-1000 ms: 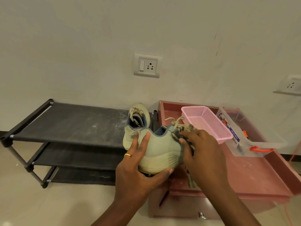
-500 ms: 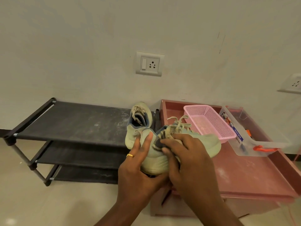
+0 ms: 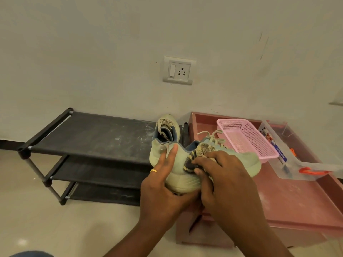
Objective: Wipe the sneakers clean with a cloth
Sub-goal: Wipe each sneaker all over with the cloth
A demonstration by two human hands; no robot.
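Note:
A pale green sneaker is held in the air in front of me, heel toward me and toe pointing right. My left hand grips its heel from below, fingers up along the back. My right hand presses a mottled beige and dark cloth against the shoe's side near the collar. The second sneaker stands on the right end of the black shoe rack's top shelf, just behind the held one.
A pink cabinet top lies to the right, bearing a pink mesh basket and a clear plastic box with orange latches. A wall socket sits above. Tiled floor spreads below the rack.
My right hand with the cloth slid from the shoe's toe side toward the heel, then back a little along the side. The sneaker's toe now shows to the right.

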